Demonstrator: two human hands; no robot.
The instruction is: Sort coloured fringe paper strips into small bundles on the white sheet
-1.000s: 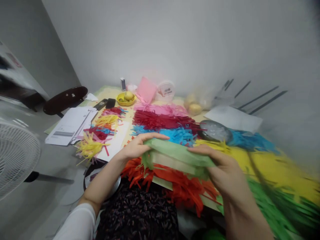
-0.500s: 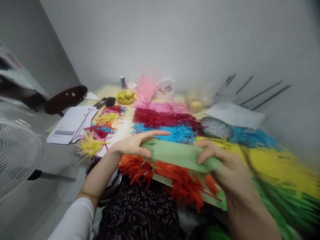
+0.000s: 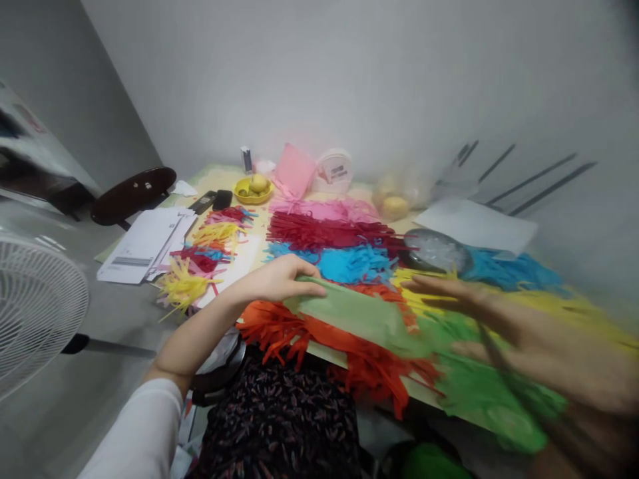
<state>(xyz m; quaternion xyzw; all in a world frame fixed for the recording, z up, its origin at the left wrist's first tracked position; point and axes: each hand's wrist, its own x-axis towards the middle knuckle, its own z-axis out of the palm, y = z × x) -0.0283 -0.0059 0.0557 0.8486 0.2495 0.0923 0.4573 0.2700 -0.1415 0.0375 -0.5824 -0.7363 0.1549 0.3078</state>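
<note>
My left hand (image 3: 285, 279) pinches the left end of a light green strip of tissue paper (image 3: 357, 311), thumb on one side and fingers on the other. The strip stretches over orange fringed paper (image 3: 279, 326) near the table's front edge. To the right, my right hand (image 3: 474, 313) is apart from the strip, fingers stretched and spread, smeared a little by motion. Beneath and beside it lies green fringed paper (image 3: 494, 392). Blue fringed paper (image 3: 354, 265) and dark red fringed paper (image 3: 324, 231) lie just beyond the strip.
Small multicoloured fringe bunches (image 3: 190, 279) and white printed sheets (image 3: 140, 249) lie at the left. A yellow bowl of fruit (image 3: 253, 189), a round tub (image 3: 333, 171) and a grey oval dish (image 3: 436, 251) stand farther back. A white fan (image 3: 40, 313) is at the far left.
My right hand has let go of the green strip and moved right, its fingers opening out. My left hand still holds the strip, and the strip's right end has dropped.
</note>
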